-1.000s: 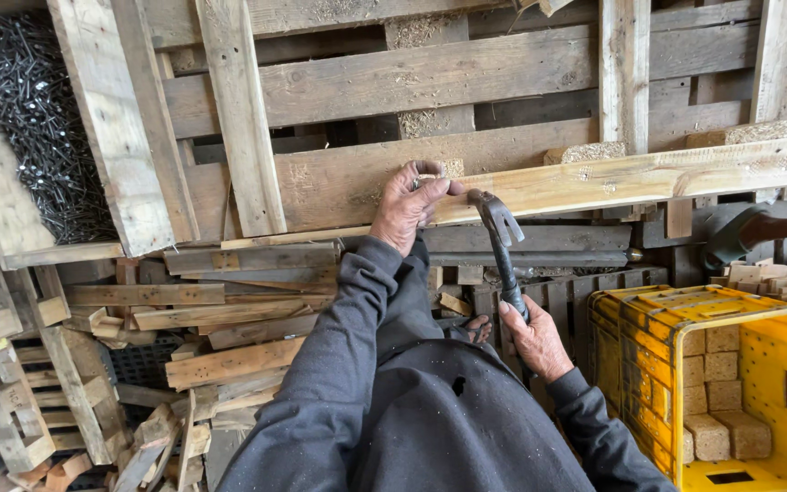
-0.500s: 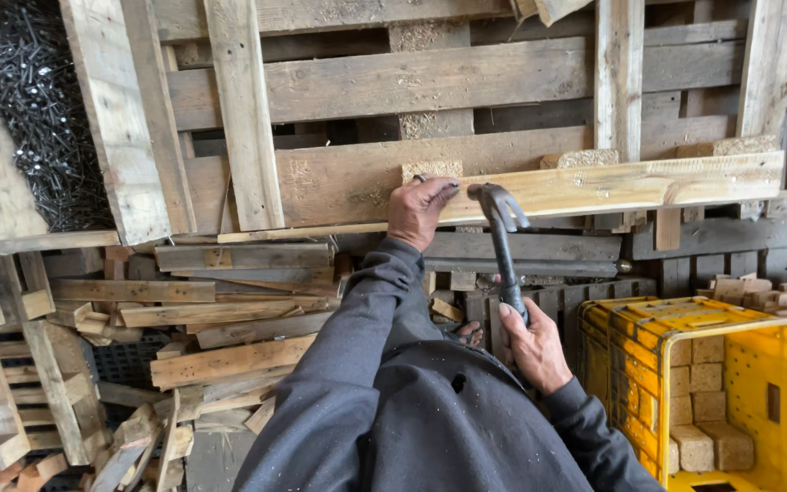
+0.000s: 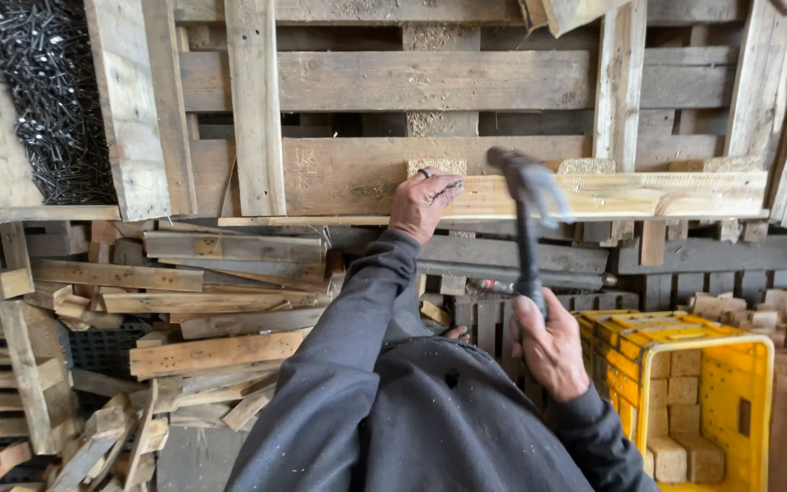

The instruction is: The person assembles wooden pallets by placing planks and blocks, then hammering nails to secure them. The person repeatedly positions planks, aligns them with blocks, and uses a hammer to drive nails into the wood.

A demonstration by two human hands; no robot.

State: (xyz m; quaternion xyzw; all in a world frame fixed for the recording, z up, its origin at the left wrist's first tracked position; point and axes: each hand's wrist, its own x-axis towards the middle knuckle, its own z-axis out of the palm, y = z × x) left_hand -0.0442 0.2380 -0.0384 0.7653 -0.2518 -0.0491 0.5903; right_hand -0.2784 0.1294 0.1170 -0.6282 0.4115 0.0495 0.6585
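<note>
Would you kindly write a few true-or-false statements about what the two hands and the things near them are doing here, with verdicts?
1. The right hand grips a hammer by its handle. True.
2. The left hand rests on the pale plank. True.
3. The crate at lower right is blue and holds nails. False: it is yellow and holds small wooden blocks.
4. The hammer head lies flat on the floor. False: it is raised, up by the plank.
5. A heap of dark nails sits at upper left. True.
</note>
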